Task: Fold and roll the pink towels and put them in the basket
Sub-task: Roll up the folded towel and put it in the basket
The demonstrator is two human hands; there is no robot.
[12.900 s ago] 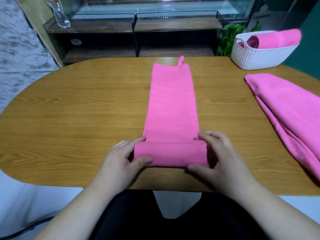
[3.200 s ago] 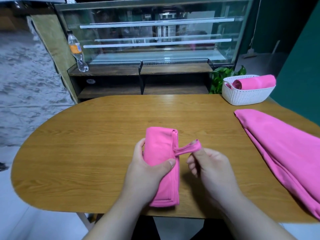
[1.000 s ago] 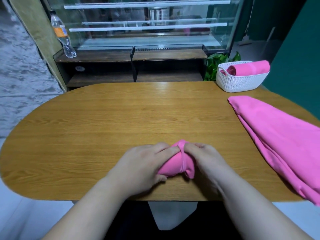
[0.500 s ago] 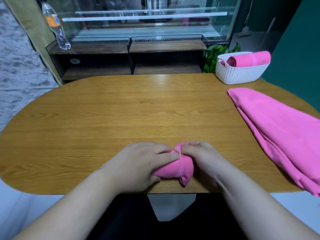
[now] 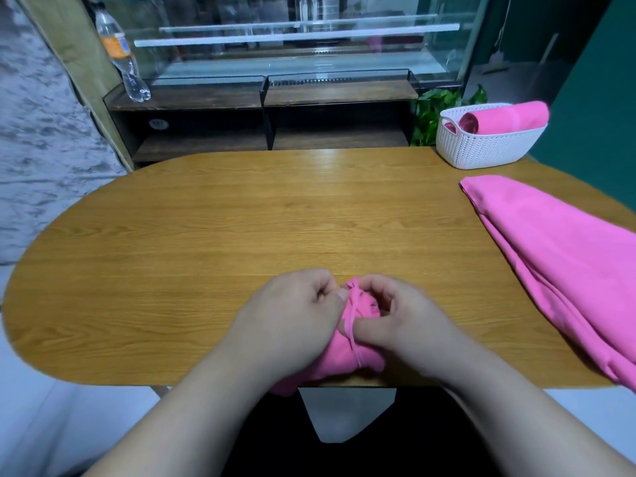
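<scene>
The rolled towel (image 5: 344, 359) sits clasped between left grip (image 5: 292, 325) and right grip (image 5: 409, 325)

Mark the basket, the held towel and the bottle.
basket (image 5: 481, 151): head view, on its white front wall.
held towel (image 5: 340, 359): head view, on the roll's bare pink side beside the loop.
bottle (image 5: 117, 47): head view, on its orange label.

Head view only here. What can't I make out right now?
All in the head view:
- Held roll: mostly covered by the left hand and right hand; its left end is hidden.
- Loop: fingers hide whether it runs fully round the roll.
- Loose towel: cut off by the right edge.
- Basket: its wall and the basket roll hide what else lies inside.
</scene>
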